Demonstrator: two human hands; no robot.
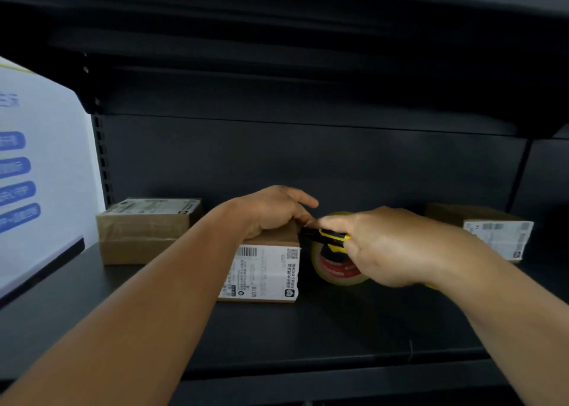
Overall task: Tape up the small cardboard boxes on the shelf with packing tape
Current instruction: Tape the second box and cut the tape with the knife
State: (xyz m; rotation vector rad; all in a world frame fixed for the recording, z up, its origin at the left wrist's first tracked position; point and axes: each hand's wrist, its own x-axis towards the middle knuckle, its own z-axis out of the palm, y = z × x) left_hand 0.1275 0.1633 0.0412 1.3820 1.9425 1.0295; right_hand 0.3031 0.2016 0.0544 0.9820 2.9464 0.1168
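Your left hand (271, 210) presses flat, unclenched, on the middle cardboard box (261, 270) mid-shelf (308, 328); your right hand (397, 245) clasps what looks like a yellow utility knife (326, 236) beside the tape roll (332, 267).

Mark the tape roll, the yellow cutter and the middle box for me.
tape roll (334, 270), head view, on its red core label.
yellow cutter (331, 235), head view, on its body.
middle box (264, 271), head view, on its white label.
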